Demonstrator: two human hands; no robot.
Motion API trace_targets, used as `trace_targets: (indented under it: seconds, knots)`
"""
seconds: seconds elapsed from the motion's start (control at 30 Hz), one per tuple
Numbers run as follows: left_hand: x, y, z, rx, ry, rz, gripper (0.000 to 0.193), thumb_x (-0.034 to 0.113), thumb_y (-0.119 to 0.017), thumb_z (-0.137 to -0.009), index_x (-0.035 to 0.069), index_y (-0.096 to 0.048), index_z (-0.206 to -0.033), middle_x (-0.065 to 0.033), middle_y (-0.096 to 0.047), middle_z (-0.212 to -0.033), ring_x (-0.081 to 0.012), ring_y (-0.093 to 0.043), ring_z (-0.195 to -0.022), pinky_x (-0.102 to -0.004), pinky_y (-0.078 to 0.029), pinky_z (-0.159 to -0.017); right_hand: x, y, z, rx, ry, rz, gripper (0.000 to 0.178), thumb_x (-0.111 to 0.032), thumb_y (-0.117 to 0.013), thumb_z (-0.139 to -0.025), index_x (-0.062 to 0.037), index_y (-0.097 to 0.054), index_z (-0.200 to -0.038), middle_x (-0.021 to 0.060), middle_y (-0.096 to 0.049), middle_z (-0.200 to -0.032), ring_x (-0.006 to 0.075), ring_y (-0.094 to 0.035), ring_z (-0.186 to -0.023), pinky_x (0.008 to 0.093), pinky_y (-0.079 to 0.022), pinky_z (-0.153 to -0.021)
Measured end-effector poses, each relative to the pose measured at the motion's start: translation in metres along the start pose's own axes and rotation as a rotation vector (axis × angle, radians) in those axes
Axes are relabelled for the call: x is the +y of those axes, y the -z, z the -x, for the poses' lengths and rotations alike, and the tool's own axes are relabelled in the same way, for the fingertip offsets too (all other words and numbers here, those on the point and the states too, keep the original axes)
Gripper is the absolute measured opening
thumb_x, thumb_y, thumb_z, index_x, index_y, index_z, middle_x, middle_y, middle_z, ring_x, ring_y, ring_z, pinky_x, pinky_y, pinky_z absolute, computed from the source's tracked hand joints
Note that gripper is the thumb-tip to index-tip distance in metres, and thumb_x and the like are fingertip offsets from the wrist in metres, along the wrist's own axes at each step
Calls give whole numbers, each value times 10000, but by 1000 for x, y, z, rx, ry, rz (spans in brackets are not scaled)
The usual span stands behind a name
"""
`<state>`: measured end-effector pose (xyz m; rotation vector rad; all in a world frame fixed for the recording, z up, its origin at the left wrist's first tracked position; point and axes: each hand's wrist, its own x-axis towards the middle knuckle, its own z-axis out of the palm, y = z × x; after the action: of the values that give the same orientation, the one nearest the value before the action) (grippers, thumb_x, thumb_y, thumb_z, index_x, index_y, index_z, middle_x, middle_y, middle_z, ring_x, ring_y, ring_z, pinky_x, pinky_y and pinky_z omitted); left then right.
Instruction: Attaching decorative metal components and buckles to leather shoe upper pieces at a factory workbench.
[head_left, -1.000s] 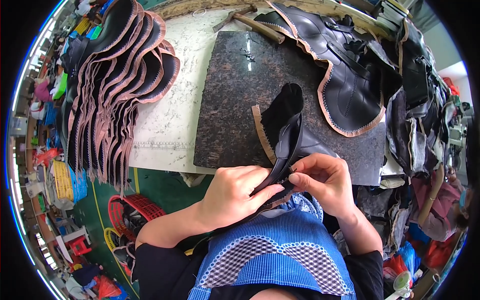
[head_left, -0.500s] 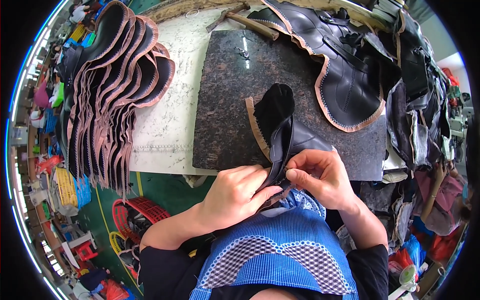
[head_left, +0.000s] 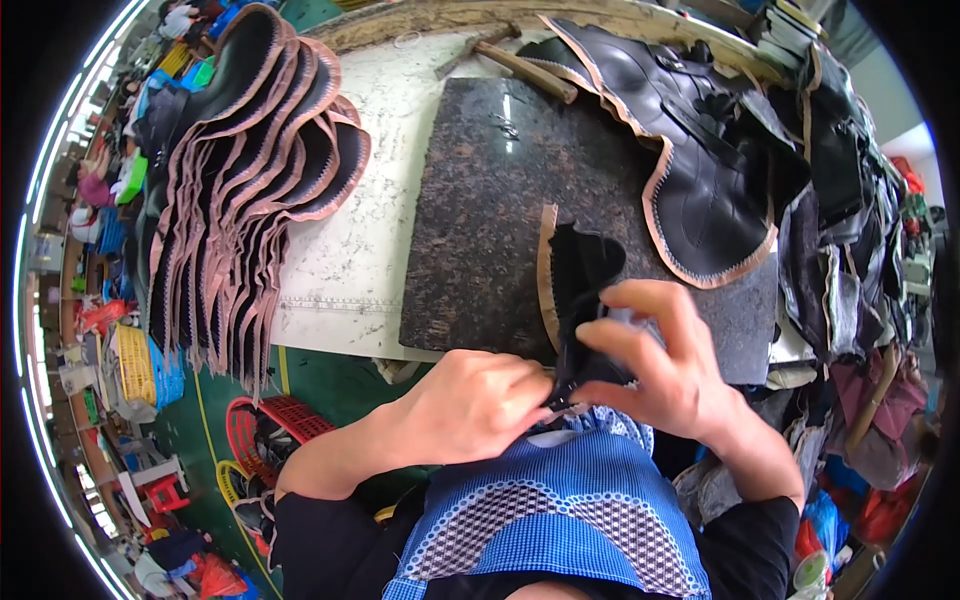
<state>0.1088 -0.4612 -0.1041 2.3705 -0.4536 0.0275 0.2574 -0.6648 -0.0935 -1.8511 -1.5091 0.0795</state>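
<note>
A black leather boot upper with a tan zigzag-stitched edge is held upright at the near edge of the dark stone slab. My left hand is closed on its lower near end, its fingertips partly hidden. Curved round the upper's right side is my right hand, its thumb low by the near edge and its fingers higher on the leather. Slight blur softens these fingers. On the slab's right side lies another, larger stack of black uppers with straps and tan edging.
At left, a thick stack of tan-edged black pieces overhangs the white table. A hammer lies behind the slab. More dark pieces hang at the right. A red basket stands on the green floor.
My right hand has gone from a close pinch at the near edge to a wider grasp higher up. The upper has turned more upright; the whole view has shifted slightly.
</note>
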Motion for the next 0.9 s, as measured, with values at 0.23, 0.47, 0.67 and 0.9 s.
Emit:
trace_targets:
  seconds: [0.23, 0.47, 0.67, 0.9]
  knots:
    - [24, 32, -15, -116, -97, -257, 146, 84, -659, -796, 14, -662, -925, -60, -606, -780, -221, -638, -736, -350, -525, -650, -14, 27, -34, -346, 296, 207, 230, -277, -720, -773, -89, -593, -814, 37, -595, -790, 234, -643, -839, 395, -460, -902]
    - [3, 55, -52, 147, -104, -461, 162, 151, -749, -753, 81, -610, -799, -66, -602, -785, -252, -641, -740, -385, -546, -638, -10, 55, -72, -293, 459, 406, 194, -211, -693, -743, -103, -534, -723, 24, -530, -728, 202, -537, -688, 365, -402, -669]
    - [11, 117, -103, 1013, -517, -976, 137, 153, -701, -755, 88, -596, -694, -26, -589, -751, -195, -666, -722, -356, -518, -574, -48, 102, -109, 249, 520, 1018, 253, -52, -768, -658, -38, -661, -887, 52, -568, -775, 228, -560, -691, 364, -419, -596]
    - [-54, -66, -14, 256, -139, -725, 343, 112, -656, -809, 11, -726, -1130, -97, -668, -1009, -242, -645, -913, -369, -535, -785, -17, -20, 36, -557, -8, 947, 315, -163, -680, -759, 36, -688, -1003, 92, -617, -921, 199, -608, -886, 281, -489, -662]
